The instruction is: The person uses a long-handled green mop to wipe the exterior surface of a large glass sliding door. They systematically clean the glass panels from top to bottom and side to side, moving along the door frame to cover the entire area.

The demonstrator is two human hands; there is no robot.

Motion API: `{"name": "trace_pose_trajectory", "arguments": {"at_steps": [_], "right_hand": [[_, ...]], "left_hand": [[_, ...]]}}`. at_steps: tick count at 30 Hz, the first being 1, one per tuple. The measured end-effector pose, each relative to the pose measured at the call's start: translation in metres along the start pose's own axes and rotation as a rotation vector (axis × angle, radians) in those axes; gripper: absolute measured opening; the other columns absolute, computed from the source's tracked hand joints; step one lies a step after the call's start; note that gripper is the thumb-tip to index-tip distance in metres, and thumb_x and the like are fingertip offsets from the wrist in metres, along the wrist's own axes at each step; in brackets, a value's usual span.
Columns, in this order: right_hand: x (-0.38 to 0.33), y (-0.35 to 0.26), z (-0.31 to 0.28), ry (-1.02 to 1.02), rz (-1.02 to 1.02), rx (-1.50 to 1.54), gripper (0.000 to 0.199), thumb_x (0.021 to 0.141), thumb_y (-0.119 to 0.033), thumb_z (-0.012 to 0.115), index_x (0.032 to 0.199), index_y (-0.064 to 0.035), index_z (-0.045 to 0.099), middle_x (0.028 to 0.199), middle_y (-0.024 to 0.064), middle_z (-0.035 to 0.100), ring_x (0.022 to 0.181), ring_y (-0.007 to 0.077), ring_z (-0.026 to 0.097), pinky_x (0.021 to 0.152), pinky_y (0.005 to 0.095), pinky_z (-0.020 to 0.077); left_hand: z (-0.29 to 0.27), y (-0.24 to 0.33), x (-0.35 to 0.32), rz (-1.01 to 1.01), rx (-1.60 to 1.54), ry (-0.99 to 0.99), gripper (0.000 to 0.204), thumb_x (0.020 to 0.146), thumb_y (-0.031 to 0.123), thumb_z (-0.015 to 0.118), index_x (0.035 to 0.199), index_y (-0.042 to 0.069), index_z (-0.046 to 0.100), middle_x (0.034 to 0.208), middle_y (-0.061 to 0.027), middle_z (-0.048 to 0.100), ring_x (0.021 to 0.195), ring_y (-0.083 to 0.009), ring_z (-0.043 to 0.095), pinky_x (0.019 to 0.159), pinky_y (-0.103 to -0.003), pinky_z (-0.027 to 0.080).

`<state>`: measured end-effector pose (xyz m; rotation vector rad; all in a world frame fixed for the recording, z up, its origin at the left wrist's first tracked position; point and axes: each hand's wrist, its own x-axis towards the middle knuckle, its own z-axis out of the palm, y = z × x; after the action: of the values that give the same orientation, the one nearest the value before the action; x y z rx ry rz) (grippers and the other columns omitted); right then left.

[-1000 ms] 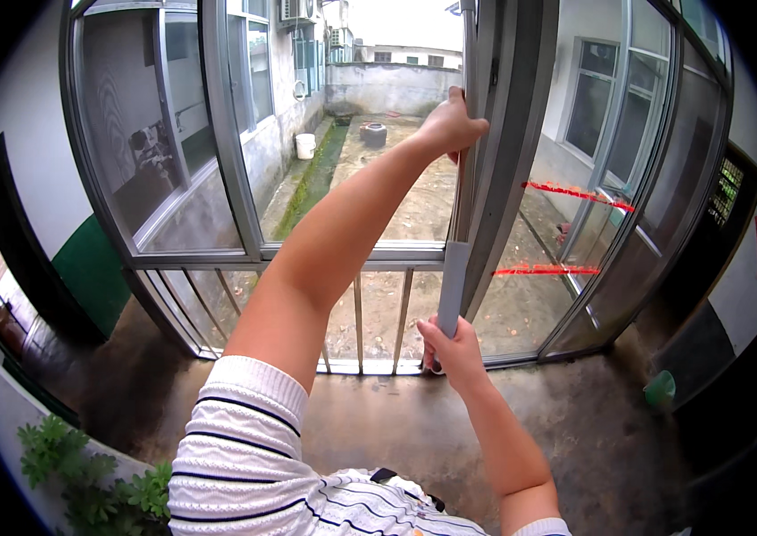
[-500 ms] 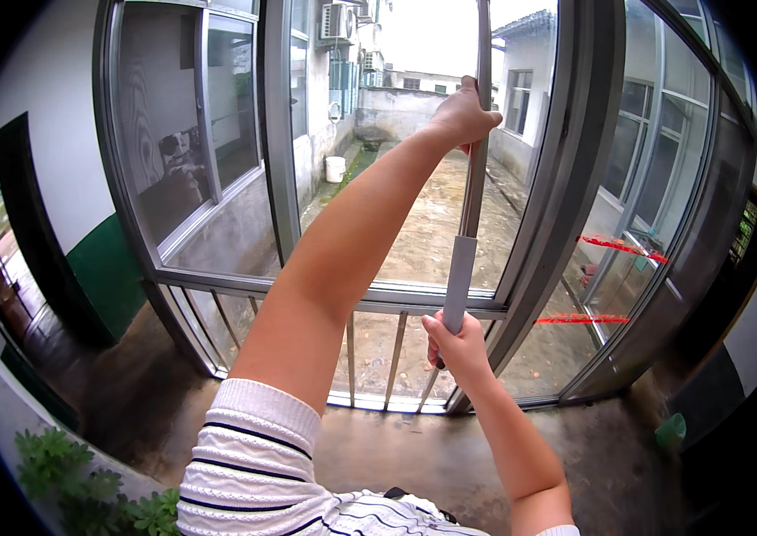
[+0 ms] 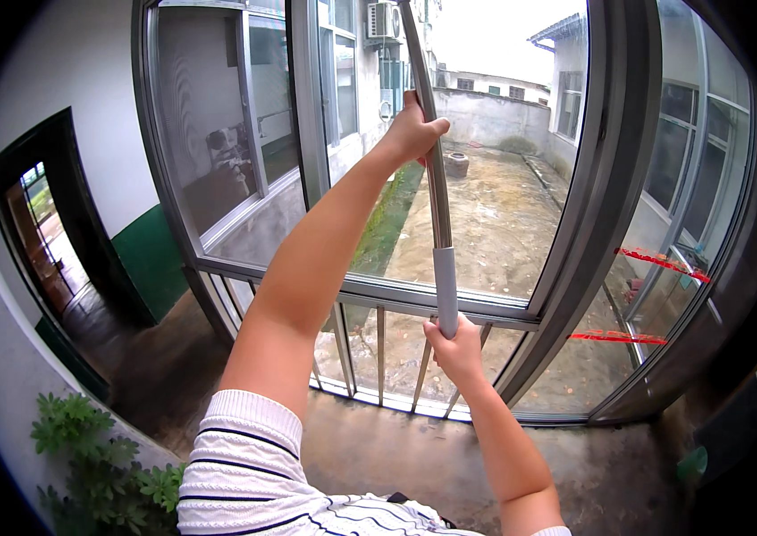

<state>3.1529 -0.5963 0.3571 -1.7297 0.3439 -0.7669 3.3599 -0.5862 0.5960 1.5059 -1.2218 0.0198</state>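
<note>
A long metal pole (image 3: 437, 202) with a grey lower sleeve (image 3: 445, 286) stands nearly upright in front of me. Its upper end runs out past the top of the picture, so what it carries there is hidden. High on the shaft, my left hand (image 3: 415, 132) is closed round the metal part, arm stretched forward. Lower down, my right hand (image 3: 458, 347) grips the bottom of the grey sleeve. Behind the pole is a large glass pane (image 3: 504, 223) in a metal window frame (image 3: 370, 291), with upright bars (image 3: 381, 357) below it.
Beyond the glass lies a walled yard with a round dark object (image 3: 457, 164). Green plants (image 3: 84, 456) grow at the lower left. A dark doorway (image 3: 48, 205) stands on the left. Red tape strips (image 3: 620, 339) cross the right panes, and a green object (image 3: 693, 464) sits below.
The pole's top has tilted to the left, and my left hand has moved left and slightly down with it. My right hand keeps its hold low on the sleeve. The view has shifted.
</note>
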Motion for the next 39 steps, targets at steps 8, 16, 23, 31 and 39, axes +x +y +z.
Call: {"name": "trace_pose_trajectory", "arguments": {"at_steps": [8, 16, 23, 31, 39], "right_hand": [[-0.036, 0.066, -0.093, 0.022, 0.031, -0.234, 0.021, 0.078, -0.02, 0.064, 0.081, 0.0002, 0.058, 0.063, 0.0106, 0.057, 0.058, 0.0208, 0.055, 0.057, 0.0336, 0.0432], [-0.087, 0.122, -0.204, 0.128, 0.079, -0.237, 0.023, 0.074, -0.021, 0.068, 0.073, -0.0003, 0.057, 0.061, 0.0138, 0.057, 0.058, 0.0264, 0.058, 0.057, 0.0356, 0.0439], [-0.12, 0.169, -0.244, 0.181, 0.12, -0.077, 0.022, 0.074, -0.018, 0.068, 0.073, 0.0003, 0.055, 0.061, 0.0125, 0.055, 0.056, 0.0203, 0.053, 0.056, 0.0344, 0.0429], [-0.16, 0.259, -0.223, 0.222, 0.182, -0.004, 0.015, 0.077, -0.009, 0.065, 0.071, -0.0024, 0.053, 0.053, 0.0019, 0.05, 0.044, 0.0113, 0.051, 0.043, 0.027, 0.0396], [-0.206, 0.283, -0.185, 0.146, 0.365, -0.124, 0.02, 0.072, -0.018, 0.066, 0.073, -0.0003, 0.057, 0.063, 0.015, 0.058, 0.059, 0.0274, 0.059, 0.058, 0.0375, 0.0457]], "left_hand": [[0.088, -0.064, -0.047, -0.083, -0.233, 0.152, 0.049, 0.082, 0.012, 0.055, 0.119, 0.007, 0.022, 0.08, -0.0115, 0.048, 0.049, -0.0228, 0.058, 0.038, -0.037, 0.054], [0.219, -0.047, -0.088, -0.147, -0.358, 0.171, 0.049, 0.083, 0.01, 0.053, 0.119, 0.009, 0.02, 0.084, -0.0116, 0.043, 0.052, -0.0233, 0.058, 0.041, -0.04, 0.056], [0.303, -0.016, -0.094, -0.15, -0.161, 0.048, 0.056, 0.082, 0.012, 0.054, 0.122, 0.006, 0.016, 0.077, -0.009, 0.043, 0.055, -0.0201, 0.054, 0.045, -0.034, 0.05], [0.368, -0.031, -0.123, -0.166, 0.223, -0.107, 0.054, 0.081, 0.019, 0.056, 0.114, -0.006, 0.021, 0.063, -0.0121, 0.044, 0.059, -0.0219, 0.049, 0.055, -0.035, 0.04], [0.34, -0.101, -0.192, -0.149, 0.14, -0.106, 0.067, 0.081, 0.024, 0.057, 0.121, -0.008, 0.014, 0.073, -0.0261, 0.054, 0.07, -0.0444, 0.056, 0.063, -0.048, 0.043]]}}
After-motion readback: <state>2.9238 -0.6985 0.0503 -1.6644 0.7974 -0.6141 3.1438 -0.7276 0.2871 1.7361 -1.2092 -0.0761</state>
